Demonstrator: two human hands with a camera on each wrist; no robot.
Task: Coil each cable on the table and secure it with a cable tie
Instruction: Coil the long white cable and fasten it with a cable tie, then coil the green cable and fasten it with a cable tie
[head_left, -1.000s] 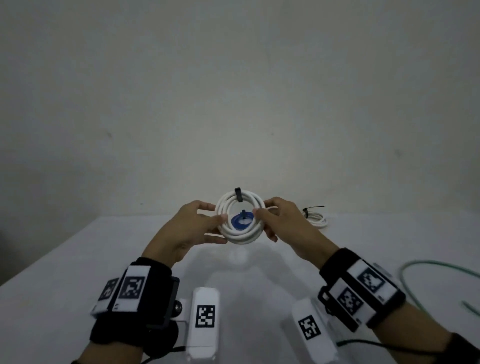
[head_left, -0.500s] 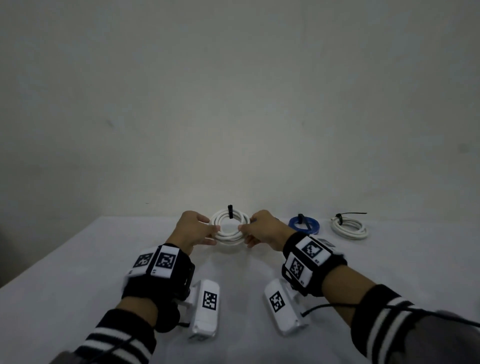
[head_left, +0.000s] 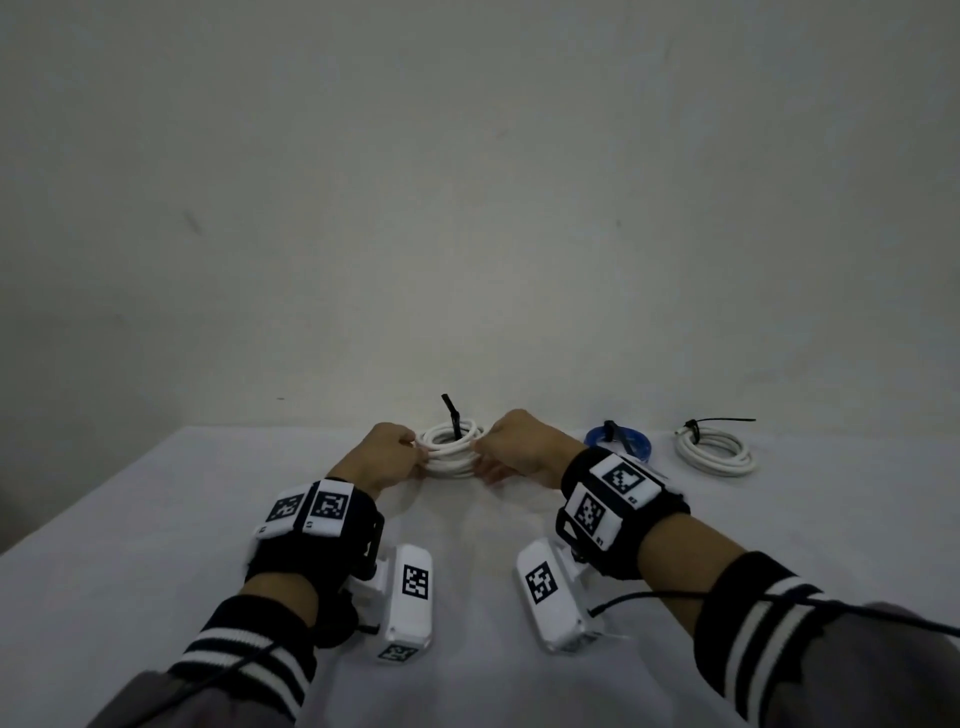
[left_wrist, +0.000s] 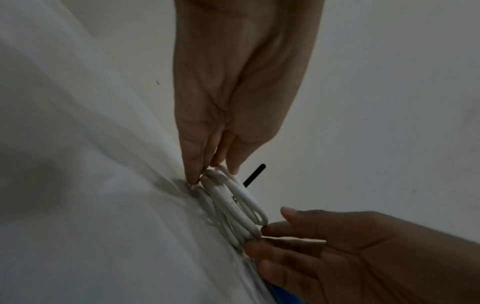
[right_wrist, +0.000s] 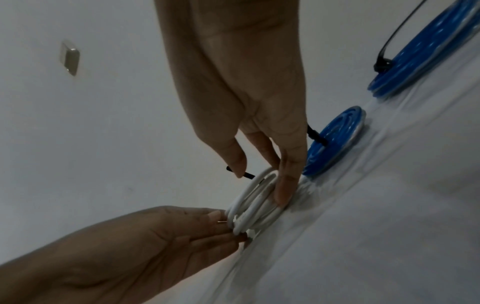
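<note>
— White cloth covers the wide table (head_left: 156, 545), and both hands are down at its far edge. Where's the cable?

— The coiled white round cable (head_left: 451, 451) lies on the cloth between them, by the wall. The left hand (head_left: 384, 457) pinches its left side with thumb and fingertips (left_wrist: 193, 164); the right hand (head_left: 519, 449) grips its right side the same way.

— And the tie?

— A thin black plastic cable tie (head_left: 453, 415) wraps the coil's far side, its tail sticking up.

— Anything else out there?

— To the right, a tied blue flat cable coil (head_left: 621, 441), then a second tied white cable coil (head_left: 716, 453), well apart from the hands.
</note>
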